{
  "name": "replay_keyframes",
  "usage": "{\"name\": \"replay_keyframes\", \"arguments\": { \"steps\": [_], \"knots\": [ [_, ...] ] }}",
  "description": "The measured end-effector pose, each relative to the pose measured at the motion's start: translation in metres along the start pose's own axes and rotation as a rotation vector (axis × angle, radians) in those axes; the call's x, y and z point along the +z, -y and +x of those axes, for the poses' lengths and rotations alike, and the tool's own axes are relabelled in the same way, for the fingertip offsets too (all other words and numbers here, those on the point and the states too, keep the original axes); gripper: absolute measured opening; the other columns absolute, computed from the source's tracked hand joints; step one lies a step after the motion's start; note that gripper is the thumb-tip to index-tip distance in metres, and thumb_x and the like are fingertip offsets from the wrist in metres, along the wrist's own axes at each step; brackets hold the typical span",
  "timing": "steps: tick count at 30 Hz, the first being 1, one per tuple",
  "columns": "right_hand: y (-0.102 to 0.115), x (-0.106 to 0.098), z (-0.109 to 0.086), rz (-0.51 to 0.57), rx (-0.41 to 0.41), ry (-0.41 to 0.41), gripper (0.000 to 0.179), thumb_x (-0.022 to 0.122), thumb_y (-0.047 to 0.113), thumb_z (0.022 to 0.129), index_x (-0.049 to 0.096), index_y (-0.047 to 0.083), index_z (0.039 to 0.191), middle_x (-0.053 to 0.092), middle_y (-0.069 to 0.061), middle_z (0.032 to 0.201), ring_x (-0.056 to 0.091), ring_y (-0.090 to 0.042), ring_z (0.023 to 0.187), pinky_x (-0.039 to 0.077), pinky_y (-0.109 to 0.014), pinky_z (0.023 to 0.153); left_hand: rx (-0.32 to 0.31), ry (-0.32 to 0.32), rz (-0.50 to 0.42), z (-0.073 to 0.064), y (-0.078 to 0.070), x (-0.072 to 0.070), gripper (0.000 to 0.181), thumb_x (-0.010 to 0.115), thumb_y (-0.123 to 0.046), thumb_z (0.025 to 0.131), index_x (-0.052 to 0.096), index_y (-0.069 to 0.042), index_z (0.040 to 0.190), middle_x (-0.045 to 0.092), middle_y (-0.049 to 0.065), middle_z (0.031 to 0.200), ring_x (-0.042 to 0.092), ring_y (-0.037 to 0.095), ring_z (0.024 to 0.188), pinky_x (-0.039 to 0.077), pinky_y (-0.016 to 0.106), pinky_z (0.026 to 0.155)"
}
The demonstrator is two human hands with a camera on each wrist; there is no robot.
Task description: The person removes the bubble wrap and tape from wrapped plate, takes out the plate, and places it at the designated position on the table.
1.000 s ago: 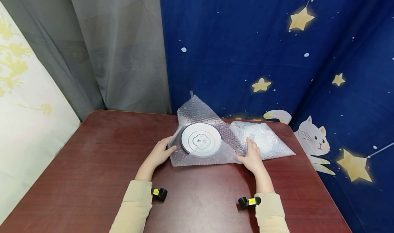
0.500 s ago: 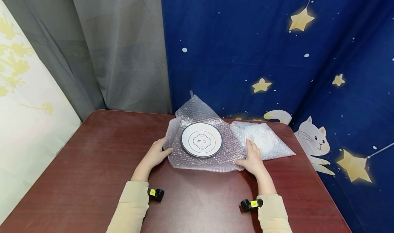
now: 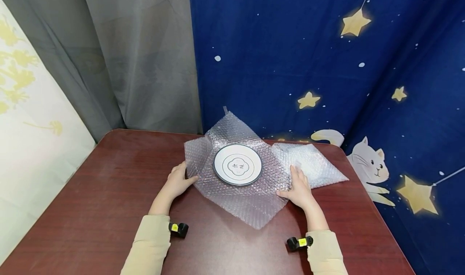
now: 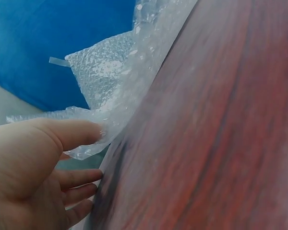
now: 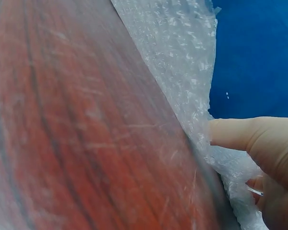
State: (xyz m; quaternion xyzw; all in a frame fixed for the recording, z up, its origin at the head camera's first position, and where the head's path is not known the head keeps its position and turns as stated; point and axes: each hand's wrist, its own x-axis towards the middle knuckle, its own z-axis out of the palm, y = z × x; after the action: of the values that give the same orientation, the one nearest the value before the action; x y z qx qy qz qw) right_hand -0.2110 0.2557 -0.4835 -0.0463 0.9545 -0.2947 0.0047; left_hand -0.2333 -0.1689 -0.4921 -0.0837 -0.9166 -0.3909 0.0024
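Observation:
A white round plate (image 3: 225,166) with a dark rim and dark characters in its middle lies on a spread sheet of bubble wrap (image 3: 250,212). My left hand (image 3: 176,181) is at the sheet's left corner; in the left wrist view its thumb (image 4: 81,132) lies over the wrap and the index finger is mostly hidden behind it. My right hand (image 3: 298,188) rests at the right corner, fingers extended and thumb on the wrap. That thumb (image 5: 235,132) touches the sheet's edge in the right wrist view.
A second bubble-wrapped bundle (image 3: 319,166) lies on the table beyond my right hand, partly under the sheet's right side. The reddish-brown wooden table (image 3: 109,194) backs onto grey and blue curtains (image 3: 254,65).
My left hand has moved left, drawing the sheet's left flap outward. The near flap has unfolded toward me, uncovering the plate. My right hand has barely moved.

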Motion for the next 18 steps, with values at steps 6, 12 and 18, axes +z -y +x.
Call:
{"name": "replay_keyframes", "arguments": {
  "steps": [6,12,18],
  "knots": [
    [-0.0018,0.0004,0.0004,0.024,0.017,-0.013,0.111,0.084,0.03,0.071,0.014,0.002,0.152,-0.004,-0.029,0.154,0.002,-0.052,0.137,0.01,-0.07,0.104,-0.055,-0.009,0.006,-0.0005,0.0021,-0.0056,0.088,0.069,-0.019,0.088,0.012,0.006,0.149,0.023,0.033,0.148,0.019,0.051,0.133,0.015,0.067,0.103],
    [-0.0028,0.0002,0.0003,0.049,0.024,-0.035,0.113,0.086,0.029,0.069,0.013,0.005,0.153,-0.016,-0.026,0.153,-0.001,-0.053,0.137,0.01,-0.072,0.102,-0.091,-0.017,-0.031,-0.0009,0.0009,-0.0086,0.103,0.073,-0.017,0.084,-0.003,0.004,0.15,0.015,0.032,0.151,0.012,0.052,0.135,0.011,0.067,0.105],
    [-0.0047,0.0014,0.0024,0.057,0.051,-0.063,0.114,0.087,0.026,0.069,0.012,0.007,0.153,-0.023,-0.022,0.153,0.0,-0.054,0.136,0.012,-0.071,0.103,-0.098,-0.024,-0.033,0.0012,0.0025,-0.0074,0.112,0.076,-0.016,0.081,-0.012,0.004,0.148,0.012,0.037,0.149,0.009,0.052,0.135,0.01,0.066,0.106]
  ]
}}
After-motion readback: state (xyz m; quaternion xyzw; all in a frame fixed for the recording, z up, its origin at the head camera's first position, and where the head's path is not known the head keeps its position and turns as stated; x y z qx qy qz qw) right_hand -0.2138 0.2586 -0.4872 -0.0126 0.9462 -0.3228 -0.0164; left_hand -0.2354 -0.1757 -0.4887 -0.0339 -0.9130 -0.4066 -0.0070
